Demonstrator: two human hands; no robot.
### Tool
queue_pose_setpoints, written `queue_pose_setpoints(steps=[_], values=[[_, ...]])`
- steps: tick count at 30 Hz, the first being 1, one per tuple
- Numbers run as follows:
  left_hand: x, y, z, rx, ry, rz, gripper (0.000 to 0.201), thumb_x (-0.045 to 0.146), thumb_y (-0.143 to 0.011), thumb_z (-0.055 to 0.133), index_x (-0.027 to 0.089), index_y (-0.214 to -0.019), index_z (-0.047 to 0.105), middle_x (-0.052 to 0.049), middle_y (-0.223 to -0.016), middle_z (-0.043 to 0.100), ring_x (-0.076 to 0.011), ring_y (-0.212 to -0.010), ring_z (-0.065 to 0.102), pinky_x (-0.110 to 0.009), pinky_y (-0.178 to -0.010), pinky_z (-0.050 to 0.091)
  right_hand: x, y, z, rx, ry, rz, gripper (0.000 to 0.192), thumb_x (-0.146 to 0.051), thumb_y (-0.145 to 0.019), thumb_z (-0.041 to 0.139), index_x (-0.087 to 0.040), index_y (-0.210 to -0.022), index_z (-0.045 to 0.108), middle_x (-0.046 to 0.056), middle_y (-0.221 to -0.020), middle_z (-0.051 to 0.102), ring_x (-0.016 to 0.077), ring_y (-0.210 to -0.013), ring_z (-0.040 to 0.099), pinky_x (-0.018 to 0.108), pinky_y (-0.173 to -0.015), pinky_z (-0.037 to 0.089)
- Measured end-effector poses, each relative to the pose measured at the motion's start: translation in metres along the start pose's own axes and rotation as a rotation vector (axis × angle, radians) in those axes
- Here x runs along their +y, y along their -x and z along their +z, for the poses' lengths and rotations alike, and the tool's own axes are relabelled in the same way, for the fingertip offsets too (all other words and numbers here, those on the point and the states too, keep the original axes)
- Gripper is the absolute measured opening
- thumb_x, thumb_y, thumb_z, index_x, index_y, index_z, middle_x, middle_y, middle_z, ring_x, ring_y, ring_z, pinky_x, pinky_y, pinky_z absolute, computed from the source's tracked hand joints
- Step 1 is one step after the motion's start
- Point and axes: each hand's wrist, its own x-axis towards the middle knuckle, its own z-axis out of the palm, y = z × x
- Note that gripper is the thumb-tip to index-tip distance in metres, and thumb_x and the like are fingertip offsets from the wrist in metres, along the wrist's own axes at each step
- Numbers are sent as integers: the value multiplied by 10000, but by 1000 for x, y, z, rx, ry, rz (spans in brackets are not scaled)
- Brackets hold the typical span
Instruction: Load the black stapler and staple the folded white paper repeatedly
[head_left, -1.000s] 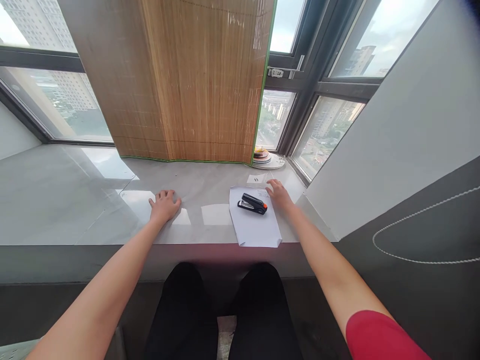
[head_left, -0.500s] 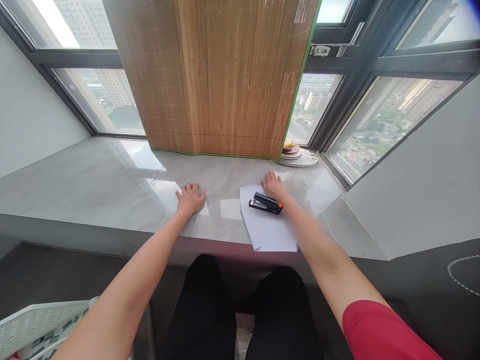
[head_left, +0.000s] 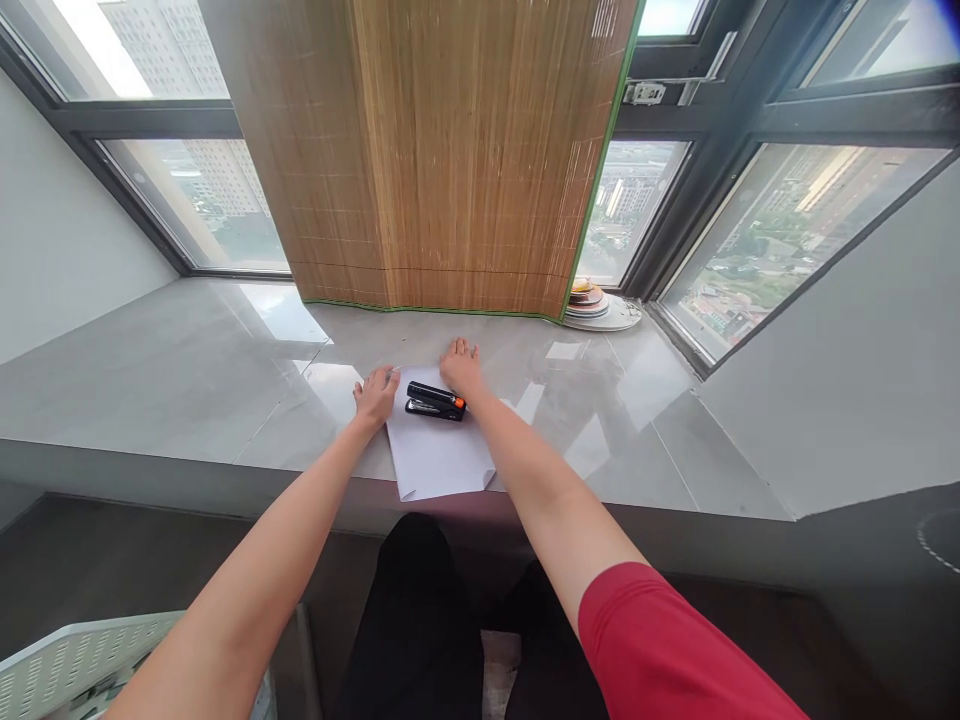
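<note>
A white sheet of paper (head_left: 439, 456) lies on the grey stone windowsill (head_left: 187, 370), near its front edge. A black stapler with an orange tip (head_left: 434, 401) rests on the sheet's far part. My right hand (head_left: 459, 366) lies flat on the sheet's far right corner, just beyond the stapler's orange end. My left hand (head_left: 375, 393) rests with fingers spread at the sheet's left edge, close to the stapler's black end. Neither hand grips anything.
A bamboo blind (head_left: 450, 160) hangs down to the sill behind the paper. A stack of small plates (head_left: 600, 308) sits in the far right corner by the window. A small paper slip (head_left: 564, 350) lies to the right. A white perforated basket (head_left: 67, 650) stands low left.
The paper with the stapler on it has slid left across the sill under my right hand, ending beside my left hand. The view has shifted a little.
</note>
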Motion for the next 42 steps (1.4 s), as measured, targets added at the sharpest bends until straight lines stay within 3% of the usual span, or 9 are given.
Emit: queue_pose_setpoints(steps=[6,9,13,17,24,30,34,39,42], values=[[2,-1,0,-14,-68,10,550,402,-1113,299,248,-1576,552,-124,-1704,516,-331,-1607,422,-629,-1368,154,-26,-2,0,15,-21,-111,609,-309,-1129,353,-201,-1729,346,93,-1811,332,287,-1704,238,609,-1362,192],[4,0,-2,-14,-92,18,567,392,-1114,286,240,-1598,540,-126,-1712,506,-336,-1599,433,-632,-1363,174,-11,5,-25,81,14,-96,533,-329,-1125,378,-237,-1629,528,99,-1638,593,309,-1555,492,530,-1244,403],[5,1,-2,-15,-89,23,559,392,-1110,305,239,-1594,540,-142,-1700,518,-334,-1598,433,-621,-1360,176,62,45,-81,83,137,111,426,-329,-1098,429,-193,-1189,822,153,-1115,814,308,-1070,741,389,-901,536],[2,-1,3,-1,-85,31,559,391,-1107,299,224,-1582,541,-157,-1688,523,-340,-1604,414,-628,-1358,161,160,124,-124,90,274,303,369,-257,-1019,512,-115,-947,844,237,-1007,789,344,-995,743,385,-824,500],[-2,-3,8,-10,-112,63,575,318,-1095,271,193,-1605,505,-157,-1701,501,-340,-1627,359,-651,-1353,156,232,188,-129,117,370,433,488,-331,-1071,434,-180,-825,828,193,-924,780,329,-938,735,388,-793,468],[-3,-6,8,-14,-92,50,579,327,-1093,273,200,-1604,514,-141,-1714,493,-338,-1630,358,-642,-1361,138,201,181,-123,155,313,424,457,-302,-1070,429,-161,-858,808,195,-918,772,310,-917,723,371,-797,467],[-4,-8,9,-4,-78,39,598,338,-1090,282,172,-1614,515,-159,-1707,499,-343,-1626,368,-636,-1363,138,119,171,-89,143,187,175,413,-456,-1108,462,-231,-931,760,83,-957,784,239,-941,705,315,-865,491],[-2,-4,6,20,-78,30,608,323,-1083,272,211,-1632,509,-131,-1704,510,-320,-1615,402,-596,-1369,168,9,139,-42,98,-162,-232,458,-530,-1042,662,-222,-1379,629,84,-1426,695,247,-1255,639,321,-1033,502],[-2,-3,5,30,-69,32,599,322,-1083,283,227,-1621,531,-122,-1697,520,-324,-1602,421,-604,-1365,185,-10,129,-37,38,-135,-254,312,-484,-1060,654,-221,-1220,705,53,-1165,761,231,-1059,668,314,-916,505]])
